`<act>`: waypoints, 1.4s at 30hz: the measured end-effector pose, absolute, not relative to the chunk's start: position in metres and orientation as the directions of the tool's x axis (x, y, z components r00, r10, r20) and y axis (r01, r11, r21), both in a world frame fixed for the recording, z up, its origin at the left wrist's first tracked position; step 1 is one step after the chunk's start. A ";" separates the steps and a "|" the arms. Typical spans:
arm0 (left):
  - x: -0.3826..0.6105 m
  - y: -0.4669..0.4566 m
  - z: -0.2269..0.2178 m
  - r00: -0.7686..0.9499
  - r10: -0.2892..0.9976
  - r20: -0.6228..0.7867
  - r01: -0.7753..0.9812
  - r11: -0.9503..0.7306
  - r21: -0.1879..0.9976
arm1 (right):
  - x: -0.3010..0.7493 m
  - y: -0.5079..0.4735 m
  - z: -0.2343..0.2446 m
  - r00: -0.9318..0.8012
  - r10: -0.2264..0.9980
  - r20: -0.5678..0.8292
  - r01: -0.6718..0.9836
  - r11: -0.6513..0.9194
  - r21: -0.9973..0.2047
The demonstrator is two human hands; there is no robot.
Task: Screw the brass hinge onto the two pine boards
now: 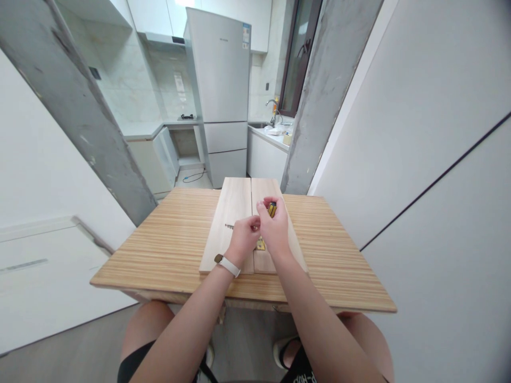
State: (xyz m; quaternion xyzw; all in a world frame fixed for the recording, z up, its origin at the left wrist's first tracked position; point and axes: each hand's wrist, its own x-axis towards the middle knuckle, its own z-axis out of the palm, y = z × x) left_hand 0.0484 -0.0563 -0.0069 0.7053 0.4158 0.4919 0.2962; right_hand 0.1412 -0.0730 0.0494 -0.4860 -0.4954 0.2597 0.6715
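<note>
My right hand (275,229) is wrapped round a screwdriver (272,209), of which only the yellow-and-black handle shows above the fingers; its shaft is hidden. Just to the left, my left hand (244,234) has its fingertips pinched together and almost meets the right. Whatever lies between those fingertips is too small to make out. Below both hands a brass-coloured hinge (261,244) lies by the seam between the left wooden board (230,202) and the right wooden board (294,244). Several small screws (229,226) rest on the left board beside my left hand.
The boards lie side by side on a striped wooden table (167,239). Beyond it stand a tall grey fridge (223,80) and a sink counter with a faucet (273,106). A white panel (439,159) rises at the right, and my legs are under the table's front edge.
</note>
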 end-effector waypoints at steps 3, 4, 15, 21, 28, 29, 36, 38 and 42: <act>0.049 -0.059 -0.005 0.147 0.877 0.458 0.333 -0.480 0.812 | 0.135 -0.078 0.052 0.413 0.811 0.415 0.165 0.382 -0.909; 0.048 -0.059 -0.004 0.150 0.878 0.454 0.335 -0.477 0.812 | 0.134 -0.076 0.052 0.405 0.817 0.409 0.155 0.380 -0.912; 0.040 -0.043 -0.013 0.326 0.852 0.409 0.157 -0.475 0.866 | 0.164 -0.022 0.060 -0.140 0.974 0.179 -0.184 0.152 -0.971; 0.044 -0.038 -0.022 0.296 0.857 0.421 0.176 -0.482 0.858 | 0.173 -0.024 0.061 -0.303 0.937 0.177 -0.131 0.143 -0.981; 0.043 -0.040 -0.016 0.238 0.864 0.444 0.224 -0.494 0.840 | 0.177 -0.042 0.047 0.077 0.864 0.497 0.400 0.430 -0.809; 0.043 -0.041 -0.015 0.231 0.863 0.449 0.239 -0.497 0.834 | 0.178 -0.046 0.046 0.086 0.839 0.537 0.491 0.434 -0.756; 0.039 -0.041 -0.021 0.300 0.870 0.391 0.296 -0.474 0.829 | 0.193 -0.063 0.051 -0.029 0.882 0.470 0.611 0.388 -0.690; 0.038 -0.041 -0.026 0.343 0.868 0.358 0.337 -0.470 0.816 | 0.196 -0.061 0.053 -0.056 0.896 0.440 0.580 0.388 -0.716; 0.037 -0.042 -0.031 0.411 0.840 0.355 0.418 -0.520 0.745 | 0.200 -0.058 0.053 -0.081 0.888 0.452 0.470 0.434 -0.769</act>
